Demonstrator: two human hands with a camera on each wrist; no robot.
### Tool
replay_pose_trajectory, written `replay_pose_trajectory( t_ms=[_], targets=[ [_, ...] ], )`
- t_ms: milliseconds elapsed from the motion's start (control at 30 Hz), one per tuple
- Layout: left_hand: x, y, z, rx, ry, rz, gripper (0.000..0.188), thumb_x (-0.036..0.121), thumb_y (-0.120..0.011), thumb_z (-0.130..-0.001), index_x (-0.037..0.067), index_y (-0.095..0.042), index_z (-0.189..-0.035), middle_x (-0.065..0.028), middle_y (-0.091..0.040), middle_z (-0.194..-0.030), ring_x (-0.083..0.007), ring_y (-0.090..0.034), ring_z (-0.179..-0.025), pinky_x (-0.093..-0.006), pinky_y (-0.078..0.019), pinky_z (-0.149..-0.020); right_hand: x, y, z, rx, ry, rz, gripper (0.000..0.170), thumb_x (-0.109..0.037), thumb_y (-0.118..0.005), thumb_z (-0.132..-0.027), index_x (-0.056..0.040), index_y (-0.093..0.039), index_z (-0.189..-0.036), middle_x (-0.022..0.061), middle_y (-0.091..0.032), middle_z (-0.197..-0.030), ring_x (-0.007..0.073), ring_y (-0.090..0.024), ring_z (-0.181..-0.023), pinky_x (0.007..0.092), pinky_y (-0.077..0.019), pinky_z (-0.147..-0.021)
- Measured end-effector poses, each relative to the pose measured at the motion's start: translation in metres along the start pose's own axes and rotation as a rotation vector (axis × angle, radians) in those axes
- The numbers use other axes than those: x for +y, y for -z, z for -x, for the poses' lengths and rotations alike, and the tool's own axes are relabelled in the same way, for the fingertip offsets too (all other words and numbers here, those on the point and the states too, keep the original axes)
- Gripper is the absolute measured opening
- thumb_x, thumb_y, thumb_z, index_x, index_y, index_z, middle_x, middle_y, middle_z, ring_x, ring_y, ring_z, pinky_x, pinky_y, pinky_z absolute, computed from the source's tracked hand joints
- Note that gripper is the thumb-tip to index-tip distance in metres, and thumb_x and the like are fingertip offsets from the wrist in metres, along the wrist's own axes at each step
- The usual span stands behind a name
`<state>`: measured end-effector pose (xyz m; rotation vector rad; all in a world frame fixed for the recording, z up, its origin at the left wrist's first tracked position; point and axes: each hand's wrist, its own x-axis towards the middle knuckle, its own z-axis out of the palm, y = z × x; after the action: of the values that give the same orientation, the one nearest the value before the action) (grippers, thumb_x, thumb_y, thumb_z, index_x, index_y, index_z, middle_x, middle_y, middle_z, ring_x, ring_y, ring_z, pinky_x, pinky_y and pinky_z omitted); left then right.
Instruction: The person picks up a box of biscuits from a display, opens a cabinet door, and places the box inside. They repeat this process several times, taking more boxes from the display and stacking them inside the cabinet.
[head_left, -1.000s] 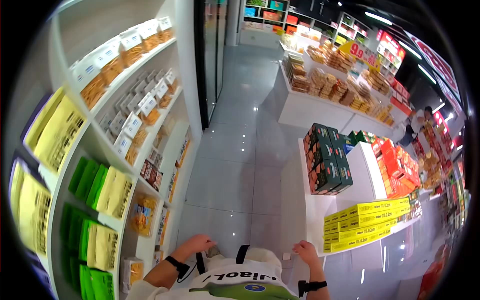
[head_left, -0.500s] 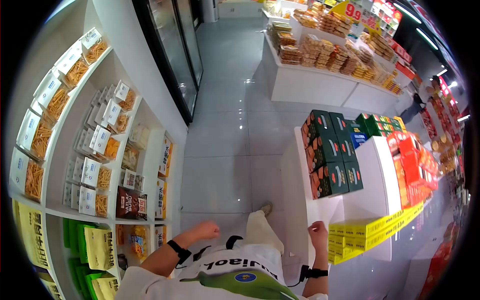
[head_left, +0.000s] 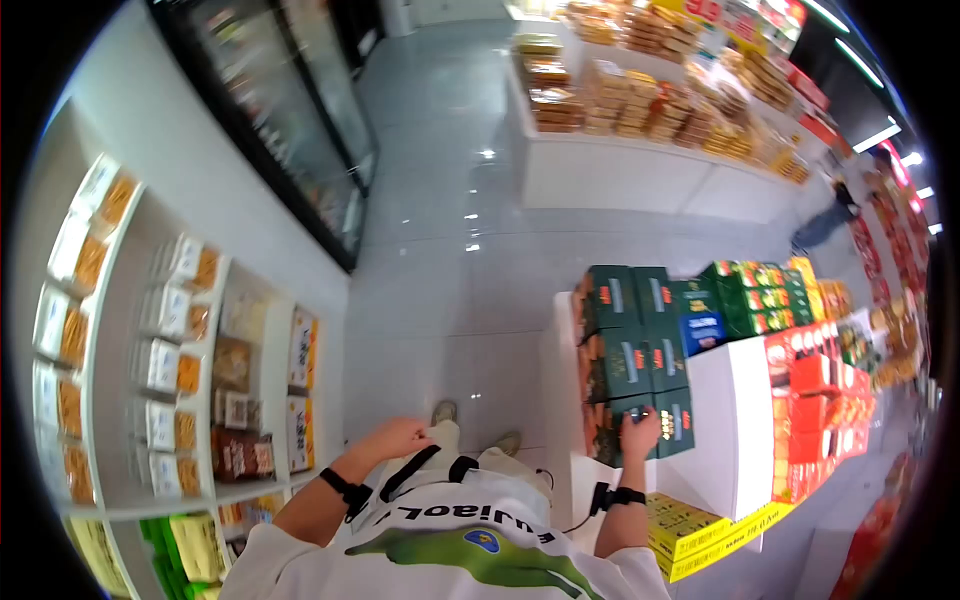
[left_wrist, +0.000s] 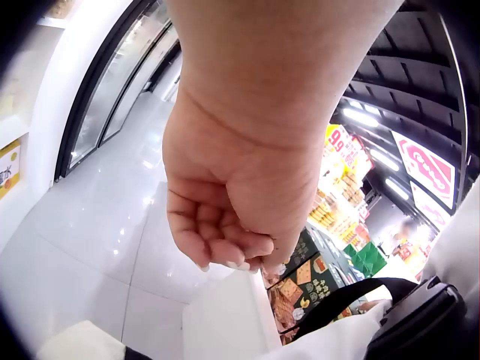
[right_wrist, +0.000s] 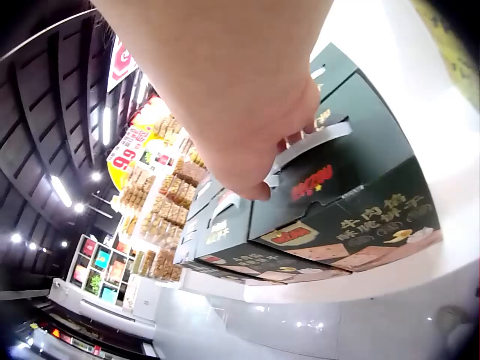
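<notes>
My right hand [head_left: 640, 437] is over the nearest dark green gift box [head_left: 601, 428] at the front of a stacked group on a white display stand. In the right wrist view, the fingers curl at the pale carry handle [right_wrist: 324, 142] on the box's dark top [right_wrist: 371, 161], with the thumb on its other side. Cracker pictures and gold lettering mark the box's side. Held in front of the waist, my left hand [head_left: 400, 438] has nothing in it. Its fingers hang loosely curled in the left wrist view.
White shelves [head_left: 225, 400] with bagged snacks line the left side, beside a dark-framed glass door [head_left: 300, 130]. Yellow cartons [head_left: 690, 530] and red boxes [head_left: 815, 400] share the stand. Beyond it stands a white counter [head_left: 620, 175] piled with packaged pastries. A person [head_left: 828, 220] is at the far right.
My right hand has moved forward from beside the stand's edge onto the nearest green box. The view has swung toward the stand, and the left hand stays in front of the body.
</notes>
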<state>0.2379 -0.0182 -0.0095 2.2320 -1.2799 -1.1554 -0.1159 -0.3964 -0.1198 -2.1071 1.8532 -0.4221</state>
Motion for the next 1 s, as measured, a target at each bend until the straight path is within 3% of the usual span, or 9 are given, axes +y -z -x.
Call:
replay_pose_trajectory(
  t_ms=[133, 233, 333, 500, 633, 667, 800, 867, 1000],
  targets=[
    [-0.007, 0.030, -0.052, -0.078, -0.014, -0.056, 0.034, 0.040, -0.067, -0.089, 0.006, -0.068, -0.090, -0.0135, -0.069, -0.077, -0.0301, -0.067, -0.072, -0.0410, -0.0504, -0.065, 0.001, -0.003, 0.015, 0.069, -0.041, 0.004, 0.026, -0.026, -0.074, -0.079, -0.0080, -0.068, -0.097, 0.0140, -0.069, -0.090, 0.0366, -0.064, -0.089, 0.0491, -0.0505, -0.080],
    [0.000, 0.057, -0.104, -0.152, -0.045, -0.065, 0.035, 0.039, -0.070, -0.088, 0.004, -0.069, -0.093, -0.0155, -0.070, -0.084, -0.0320, -0.066, -0.078, -0.0400, -0.0514, -0.070, -0.003, 0.000, 0.016, -0.043, -0.169, 0.010, 0.023, -0.028, -0.070, -0.083, -0.0095, -0.067, -0.096, 0.0142, -0.070, -0.093, 0.0363, -0.066, -0.093, 0.0499, -0.0498, -0.081],
    [0.019, 0.088, -0.154, -0.169, -0.220, -0.226, 0.033, 0.037, -0.070, -0.088, 0.006, -0.070, -0.095, -0.0134, -0.069, -0.078, -0.0286, -0.067, -0.074, -0.0395, -0.0525, -0.069, -0.014, 0.011, 0.024, 0.016, -0.296, -0.018, 0.025, -0.029, -0.071, -0.083, -0.0074, -0.067, -0.095, 0.0161, -0.071, -0.092, 0.0365, -0.066, -0.091, 0.0489, -0.0507, -0.080],
    [0.054, 0.127, -0.231, -0.455, -0.301, -0.293, 0.034, 0.037, -0.077, -0.082, 0.008, -0.070, -0.098, -0.0112, -0.070, -0.084, -0.0233, -0.067, -0.079, -0.0369, -0.0527, -0.073, -0.051, 0.039, 0.070, 0.137, -0.352, -0.241, 0.024, -0.023, -0.073, -0.081, -0.0027, -0.063, -0.088, 0.0184, -0.069, -0.080, 0.0365, -0.068, -0.079, 0.0437, -0.0528, -0.071],
    [0.083, 0.122, -0.267, -0.717, -0.481, -0.331, 0.054, 0.035, -0.084, -0.074, 0.011, -0.062, -0.117, -0.0087, -0.068, -0.088, -0.0256, -0.067, -0.086, -0.0373, -0.0534, -0.079, -0.107, 0.076, 0.124, 0.287, -0.437, -0.319, 0.024, -0.017, -0.077, -0.077, -0.0012, -0.061, -0.086, 0.0172, -0.065, -0.076, 0.0344, -0.064, -0.073, 0.0413, -0.0500, -0.067],
    [0.069, 0.104, -0.286, -0.728, -0.628, -0.332, 0.072, 0.034, -0.087, -0.070, 0.009, -0.056, -0.129, -0.0137, -0.067, -0.107, -0.0286, -0.065, -0.099, -0.0385, -0.0528, -0.088, -0.123, 0.088, 0.139, 0.269, -0.505, -0.309, 0.025, -0.018, -0.079, -0.076, -0.0016, -0.063, -0.087, 0.0186, -0.067, -0.082, 0.0369, -0.065, -0.081, 0.0438, -0.0518, -0.074],
    [0.135, 0.073, -0.266, -0.887, -0.879, -0.365, 0.095, 0.035, -0.089, -0.066, 0.006, -0.043, -0.144, -0.0202, -0.056, -0.132, -0.0339, -0.056, -0.122, -0.0409, -0.0455, -0.104, -0.170, 0.119, 0.205, 0.329, -0.562, -0.362, 0.029, -0.021, -0.082, -0.076, -0.0018, -0.063, -0.087, 0.0170, -0.064, -0.079, 0.0343, -0.063, -0.077, 0.0401, -0.0511, -0.071],
    [0.167, 0.049, -0.239, -0.997, -1.110, -0.310, 0.114, 0.037, -0.091, -0.064, 0.004, -0.026, -0.153, -0.0237, -0.037, -0.151, -0.0383, -0.039, -0.139, -0.0439, -0.0343, -0.115, -0.192, 0.133, 0.236, 0.376, -0.606, -0.380, 0.029, -0.021, -0.083, -0.076, -0.0019, -0.064, -0.087, 0.0167, -0.064, -0.079, 0.0339, -0.063, -0.078, 0.0398, -0.0509, -0.070],
    [0.205, 0.005, -0.163, -1.104, -1.384, -0.275, 0.125, 0.037, -0.093, -0.061, 0.005, -0.017, -0.156, -0.0255, -0.026, -0.156, -0.0408, -0.028, -0.145, -0.0462, -0.0291, -0.118, -0.220, 0.139, 0.300, 0.434, -0.649, -0.428, 0.029, -0.021, -0.084, -0.075, -0.0032, -0.065, -0.087, 0.0146, -0.063, -0.079, 0.0320, -0.062, -0.075, 0.0386, -0.0510, -0.069]
  ],
)
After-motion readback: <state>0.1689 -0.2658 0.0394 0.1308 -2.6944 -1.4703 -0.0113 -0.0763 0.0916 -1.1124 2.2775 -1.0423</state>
